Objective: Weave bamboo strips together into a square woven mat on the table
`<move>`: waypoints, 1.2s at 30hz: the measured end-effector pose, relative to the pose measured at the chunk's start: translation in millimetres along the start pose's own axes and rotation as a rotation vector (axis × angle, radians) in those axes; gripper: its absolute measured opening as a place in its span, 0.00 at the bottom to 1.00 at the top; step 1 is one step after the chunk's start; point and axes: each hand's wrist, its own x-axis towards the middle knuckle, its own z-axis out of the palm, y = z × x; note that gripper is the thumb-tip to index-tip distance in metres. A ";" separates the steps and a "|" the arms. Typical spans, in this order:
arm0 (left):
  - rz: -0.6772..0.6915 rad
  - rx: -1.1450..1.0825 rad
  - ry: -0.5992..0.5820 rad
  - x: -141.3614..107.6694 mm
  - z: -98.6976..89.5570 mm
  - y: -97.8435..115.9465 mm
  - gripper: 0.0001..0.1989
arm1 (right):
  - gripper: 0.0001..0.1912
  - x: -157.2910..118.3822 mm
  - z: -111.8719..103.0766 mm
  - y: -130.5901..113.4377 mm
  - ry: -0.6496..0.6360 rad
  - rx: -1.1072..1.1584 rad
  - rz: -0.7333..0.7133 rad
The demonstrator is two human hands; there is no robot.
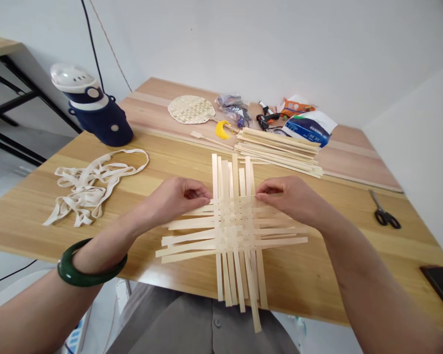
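Observation:
Pale flat strips cross over and under each other in a woven mat (234, 223) in front of me, their loose ends sticking out on every side. My left hand (186, 194) pinches the left end of a strip along the mat's upper part. On the opposite side, my right hand (280, 192) pinches the right end, apparently of the same strip. Several lengthwise strips reach past my hands toward the back. The lower strip ends hang over the table's front edge. A green bangle (92, 263) is on my left wrist.
Behind the mat lies a stack of loose strips (280, 150). Further back are a round woven fan (191, 109), a yellow tape piece (223, 130), a glue gun (268, 118) and a blue packet (308, 129). White ribbon (96, 184) lies left, scissors (384, 211) right.

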 end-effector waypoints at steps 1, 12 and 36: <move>0.011 0.020 0.013 -0.7 0.6 0.0 0.11 | 0.09 0.0 1.2 0.4 0.005 0.005 0.001; -0.096 -0.131 -0.051 -1.6 6.6 -4.1 0.15 | 0.13 -2.1 1.4 2.4 -0.034 0.015 -0.032; -0.012 0.480 0.078 48.3 0.1 -22.9 0.10 | 0.10 26.2 37.4 35.2 0.197 -0.205 -0.076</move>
